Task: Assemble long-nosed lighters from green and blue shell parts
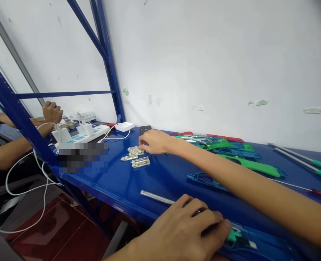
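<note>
My right hand point(155, 141) reaches across the bench, its fingertips bent together at the far edge of a small pile of brass-coloured metal parts point(140, 162). Whatever is between those fingertips is hidden. Close to the front edge, my left hand point(183, 232) is curled over a blue plastic casing point(269, 241) that has a green piece point(233, 235) in it. A silvery metal tube point(157, 196) sticks out to the left from beneath the left fingers. The left palm and part of the casing are covered from view.
Blue and green plastic casings point(254, 166) and thin metal rods lie beyond my right forearm. Rods with green and red handles point(319, 168) are at far right. A power strip point(91, 133) with white cables lies left, near the blue frame post point(21, 108). Another person's hand point(52, 112) is beyond it.
</note>
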Action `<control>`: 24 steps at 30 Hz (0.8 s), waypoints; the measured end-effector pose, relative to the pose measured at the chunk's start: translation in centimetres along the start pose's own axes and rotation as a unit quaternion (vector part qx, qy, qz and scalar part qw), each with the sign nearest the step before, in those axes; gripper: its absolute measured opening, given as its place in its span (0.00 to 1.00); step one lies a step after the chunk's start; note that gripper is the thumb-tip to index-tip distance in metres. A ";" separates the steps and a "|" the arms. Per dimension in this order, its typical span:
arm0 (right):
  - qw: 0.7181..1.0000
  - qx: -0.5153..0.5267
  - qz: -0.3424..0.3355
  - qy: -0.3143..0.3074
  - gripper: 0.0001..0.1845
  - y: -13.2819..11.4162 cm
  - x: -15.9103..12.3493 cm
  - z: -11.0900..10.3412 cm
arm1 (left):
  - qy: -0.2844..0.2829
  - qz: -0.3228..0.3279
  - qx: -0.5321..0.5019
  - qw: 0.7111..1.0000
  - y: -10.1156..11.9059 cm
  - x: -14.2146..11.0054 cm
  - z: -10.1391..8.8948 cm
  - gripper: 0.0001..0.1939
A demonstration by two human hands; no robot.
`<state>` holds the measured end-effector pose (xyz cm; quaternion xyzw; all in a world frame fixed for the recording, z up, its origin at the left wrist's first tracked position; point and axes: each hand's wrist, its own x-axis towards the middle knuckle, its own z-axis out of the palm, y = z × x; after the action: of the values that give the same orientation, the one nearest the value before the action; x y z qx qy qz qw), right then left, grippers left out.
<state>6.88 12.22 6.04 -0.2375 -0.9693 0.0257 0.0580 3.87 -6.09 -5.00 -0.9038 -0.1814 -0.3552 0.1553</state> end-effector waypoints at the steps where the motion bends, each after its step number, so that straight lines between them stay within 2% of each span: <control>1: 1.000 0.012 -0.011 -0.018 0.24 -0.2 0.2 -0.2 | -0.009 0.003 0.006 1.000 0.0 0.0 0.0 0.20; 4: 0.996 0.037 -0.037 -0.070 0.24 -0.7 0.4 -0.3 | -0.028 0.008 0.015 0.999 -0.1 -0.1 0.1 0.19; 7: 0.992 0.050 -0.035 -0.107 0.24 -0.7 0.5 0.3 | -0.026 0.004 0.021 0.999 0.0 -0.3 0.4 0.16; 12: 0.988 0.073 -0.017 -0.134 0.25 0.3 1.0 1.3 | -0.018 0.006 0.033 0.999 0.0 -0.4 1.1 0.15; 15: 0.989 0.095 -0.007 -0.115 0.25 1.1 1.2 0.8 | -0.013 0.012 0.056 0.998 0.0 -0.4 1.2 0.14; 19: 0.990 0.130 0.033 -0.051 0.24 2.6 2.0 -0.7 | -0.003 0.010 0.060 0.998 0.0 -0.2 1.0 0.10; 24: 0.985 0.141 0.101 -0.019 0.26 4.0 4.8 -1.1 | 0.003 -0.003 0.046 0.999 0.0 -0.3 1.6 0.11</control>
<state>4.60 18.06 7.25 -0.3232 -0.9278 0.1729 0.0696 4.61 -5.51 -6.31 -0.8942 -0.1998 -0.3493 0.1963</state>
